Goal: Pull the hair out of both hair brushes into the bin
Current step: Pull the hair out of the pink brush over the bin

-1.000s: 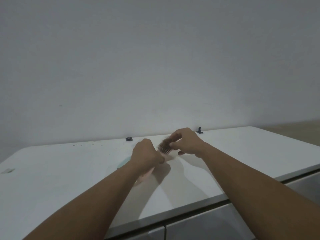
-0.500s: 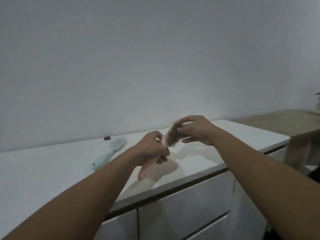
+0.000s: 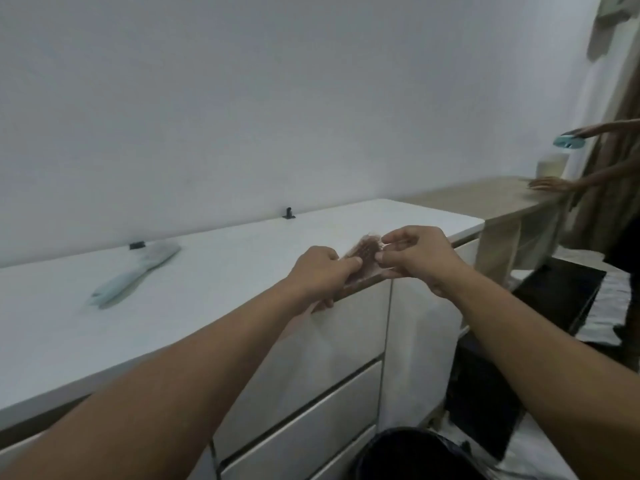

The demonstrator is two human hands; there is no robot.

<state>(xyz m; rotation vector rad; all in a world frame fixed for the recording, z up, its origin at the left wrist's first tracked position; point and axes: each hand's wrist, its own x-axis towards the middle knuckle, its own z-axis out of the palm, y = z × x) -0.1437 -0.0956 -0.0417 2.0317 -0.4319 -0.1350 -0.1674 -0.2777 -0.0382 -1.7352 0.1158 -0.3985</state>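
My left hand [image 3: 320, 273] grips a pink hair brush [image 3: 363, 261] by its handle, out past the front edge of the white cabinet top [image 3: 221, 282]. Brown hair [image 3: 367, 249] is matted in its bristles. My right hand [image 3: 417, 256] pinches at that hair with thumb and fingers. A second, pale blue-green brush [image 3: 136, 271] lies flat on the cabinet top at the left. A black-lined bin [image 3: 415, 455] stands on the floor at the bottom edge, below my hands.
White drawers [image 3: 311, 393] front the cabinet. A wooden desk [image 3: 491, 199] continues at the right. Another person's hands [image 3: 550, 183] reach in from the right edge, one with a teal object [image 3: 568, 142]. Small black clips [image 3: 288, 213] sit by the wall.
The view has swung right and down, and the bin has come into sight. Both hands carried the pink brush off the cabinet top, out past its front edge.
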